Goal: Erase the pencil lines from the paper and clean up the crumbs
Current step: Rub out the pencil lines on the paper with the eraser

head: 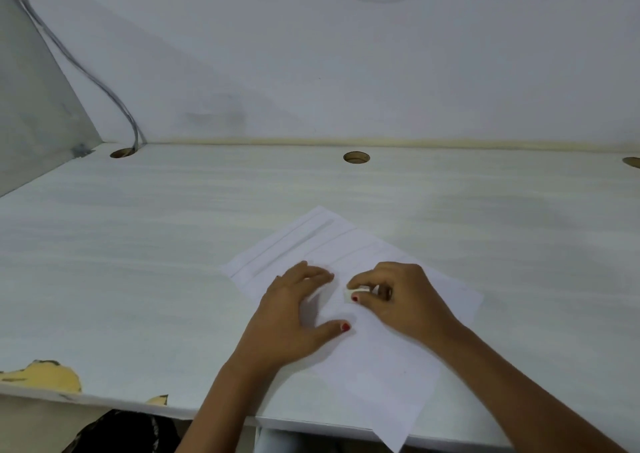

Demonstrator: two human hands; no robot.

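A white sheet of paper (381, 359) lies turned at an angle on the white desk, its near corner hanging over the front edge. Faint pencil lines (298, 245) run across its far part. My left hand (294, 317) rests flat on the sheet with fingers spread, pressing it down. My right hand (401, 297) pinches a small white eraser (353, 292) between thumb and fingers, with the eraser against the paper just right of my left fingertips. Crumbs are too small to make out.
The desk (173, 262) has a chipped patch (48, 376) at its front left edge and three cable holes (356, 157) along the back. A cable (104, 85) runs down the wall into the left hole. A side panel stands at the far left.
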